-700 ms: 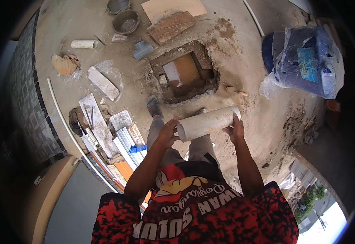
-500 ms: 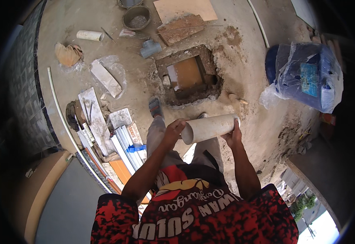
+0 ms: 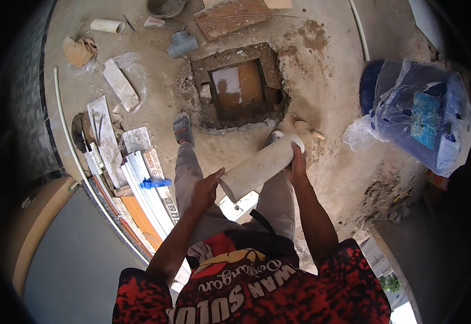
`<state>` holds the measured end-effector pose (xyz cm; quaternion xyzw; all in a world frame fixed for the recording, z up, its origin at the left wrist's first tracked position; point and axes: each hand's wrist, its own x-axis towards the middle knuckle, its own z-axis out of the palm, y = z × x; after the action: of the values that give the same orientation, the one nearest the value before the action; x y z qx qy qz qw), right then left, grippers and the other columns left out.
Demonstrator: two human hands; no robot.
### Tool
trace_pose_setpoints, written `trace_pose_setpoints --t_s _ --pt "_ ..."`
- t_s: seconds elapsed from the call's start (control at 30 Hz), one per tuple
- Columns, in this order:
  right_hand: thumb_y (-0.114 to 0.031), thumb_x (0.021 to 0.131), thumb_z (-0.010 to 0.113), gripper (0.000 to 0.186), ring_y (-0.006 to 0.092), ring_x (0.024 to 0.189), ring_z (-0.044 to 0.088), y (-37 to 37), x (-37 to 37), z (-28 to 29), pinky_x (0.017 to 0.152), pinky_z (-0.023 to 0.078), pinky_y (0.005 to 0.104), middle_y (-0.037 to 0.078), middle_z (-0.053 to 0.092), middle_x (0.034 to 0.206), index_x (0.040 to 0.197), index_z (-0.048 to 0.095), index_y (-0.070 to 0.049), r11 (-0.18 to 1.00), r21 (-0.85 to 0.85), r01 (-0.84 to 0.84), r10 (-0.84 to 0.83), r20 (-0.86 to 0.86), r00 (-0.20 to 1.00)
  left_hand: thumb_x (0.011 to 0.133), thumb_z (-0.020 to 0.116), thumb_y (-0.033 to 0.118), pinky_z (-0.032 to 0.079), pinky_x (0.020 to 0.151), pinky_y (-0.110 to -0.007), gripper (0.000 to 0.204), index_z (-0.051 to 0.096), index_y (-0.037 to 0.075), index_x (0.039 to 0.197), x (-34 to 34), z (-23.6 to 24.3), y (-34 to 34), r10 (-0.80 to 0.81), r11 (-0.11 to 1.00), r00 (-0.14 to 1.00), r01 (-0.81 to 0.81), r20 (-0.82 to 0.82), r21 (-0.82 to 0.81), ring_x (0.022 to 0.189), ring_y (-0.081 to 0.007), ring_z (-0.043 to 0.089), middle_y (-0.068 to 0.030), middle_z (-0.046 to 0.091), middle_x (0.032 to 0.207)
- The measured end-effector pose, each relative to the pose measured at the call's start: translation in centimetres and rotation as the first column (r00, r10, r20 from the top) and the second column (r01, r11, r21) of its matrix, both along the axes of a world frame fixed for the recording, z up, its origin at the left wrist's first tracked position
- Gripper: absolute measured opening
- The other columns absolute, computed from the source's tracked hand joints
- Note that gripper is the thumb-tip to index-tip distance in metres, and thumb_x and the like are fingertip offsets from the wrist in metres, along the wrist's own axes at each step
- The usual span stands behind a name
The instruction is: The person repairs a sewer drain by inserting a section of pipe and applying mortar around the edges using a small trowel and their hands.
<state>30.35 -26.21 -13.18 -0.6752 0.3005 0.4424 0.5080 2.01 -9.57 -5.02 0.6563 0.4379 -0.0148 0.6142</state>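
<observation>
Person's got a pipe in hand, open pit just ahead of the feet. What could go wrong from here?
1. The white pipe might slip: the right hand grips its far end, while the left hand is at the near end, its hold hard to judge.
2. If dropped, the round pipe could roll toward the pit.
3. A step forward could put the left foot onto the pit's rough edge, which may crumble.

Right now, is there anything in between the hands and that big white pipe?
No, nothing that shows. The bare left hand is right at the left end of the white pipe, and the bare right hand holds its right end. Some fingers are hidden from view.
</observation>
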Motion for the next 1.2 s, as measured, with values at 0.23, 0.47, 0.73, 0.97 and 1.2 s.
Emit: trace_pose_setpoints --t_s 0.23,0.47,0.73,0.97,1.2 --pt "-0.041 0.086 0.065 0.057 0.0245 0.109 0.057 -8.0 14.9 -5.4 0.082 0.053 0.0453 0.012 0.055 0.118 0.129 0.04 -0.014 0.996 0.046 0.077 -0.085 0.216 0.973 0.096 0.055 0.036 0.051 0.09 -0.042 0.043 0.054 0.009 0.13 7.1 -1.3 -18.2 -0.423 0.876 0.884 0.343 -0.197 -0.339 0.105 -0.034 0.064 -0.017 0.067 0.115" --pt "-0.033 0.084 0.073 0.075 0.0244 0.109 0.051 -11.4 21.1 -6.6 0.084 0.051 0.0415 0.015 0.045 0.125 0.134 0.024 -0.008 1.0 0.003 0.029 -0.028 0.432 0.901 0.091 0.064 0.037 0.051 0.089 -0.038 0.057 0.048 0.011 0.139 11.0 3.3 -24.3 -0.661 0.498 0.749 0.47 0.032 -0.729 0.1 -0.0267 0.066 -0.018 0.064 0.118" --pt "-0.032 0.081 0.075 0.086 0.0314 0.114 0.052 -7.1 18.8 -18.3 0.088 0.052 0.0507 0.019 0.041 0.131 0.138 0.016 -0.004 0.995 0.079 0.053 -0.074 0.294 0.953 0.097 0.053 0.048 0.041 0.098 -0.051 0.063 0.033 0.012 0.144 17.5 -20.3 -16.4 0.545 0.572 0.798 -0.578 -0.257 -0.582 0.123 -0.0244 0.045 -0.0115 0.045 0.139" --pt "-0.039 0.085 0.072 0.076 0.0289 0.11 0.056 -1.0 19.4 -33.1 0.086 0.054 0.0445 0.018 0.046 0.123 0.132 0.026 -0.002 0.98 0.171 -0.098 0.039 0.321 0.946 0.099 0.052 0.044 0.043 0.099 -0.041 0.051 0.05 0.003 0.13 23.7 -42.2 -8.1 0.675 0.707 0.738 -0.656 -0.024 -0.265 0.116 -0.0224 0.053 -0.012 0.054 0.127" --pt "-0.049 0.086 0.068 0.079 0.0419 0.116 0.054 4.0 33.4 -44.3 0.096 0.046 0.0466 0.032 0.05 0.128 0.137 0.039 0.005 0.453 -0.553 -0.7 0.778 0.629 0.006 0.102 0.045 0.04 0.05 0.093 -0.045 0.047 0.048 0.003 0.131 24.4 -58.3 0.6 0.86 0.486 0.497 -0.731 0.115 -0.479 0.11 -0.0254 0.059 -0.0118 0.059 0.122"
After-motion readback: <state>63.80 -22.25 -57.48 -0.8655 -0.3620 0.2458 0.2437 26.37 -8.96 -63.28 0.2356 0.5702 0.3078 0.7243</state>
